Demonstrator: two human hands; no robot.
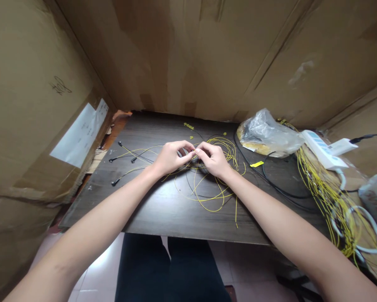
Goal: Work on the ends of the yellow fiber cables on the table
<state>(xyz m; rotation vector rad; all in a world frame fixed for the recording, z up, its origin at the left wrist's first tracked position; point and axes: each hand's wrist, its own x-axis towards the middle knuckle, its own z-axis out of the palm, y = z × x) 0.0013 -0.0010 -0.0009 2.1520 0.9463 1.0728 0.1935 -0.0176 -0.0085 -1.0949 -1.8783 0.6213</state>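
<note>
- Nearest: my dark trousers [188, 268] show below the front edge of the dark wood-grain tabletop [157, 224].
- Work position: the thin yellow and black wires [230, 147] lie on the tabletop, in loose loops beneath and around my hands.
- Left hand [172, 157]: I pinch the wires between thumb and fingertips. The exact part gripped is too small to tell.
- Right hand [214, 159]: my thumb and fingertips pinch the wires at the same point, meeting the left fingertips.
- Left side: black connectors [115, 182] on wire ends lie apart from my left hand.
- Right side: a yellow tag [257, 164] sits by a black cable [279, 191]; a larger yellow wire bundle [320, 188] hangs beyond it.
- Farther: a clear plastic bag [270, 134] lies beside a white power strip [320, 147]; small yellow pieces [188, 126] lie beyond my hands.
- Farthest: a cardboard panel [188, 63] stands behind the tabletop.
</note>
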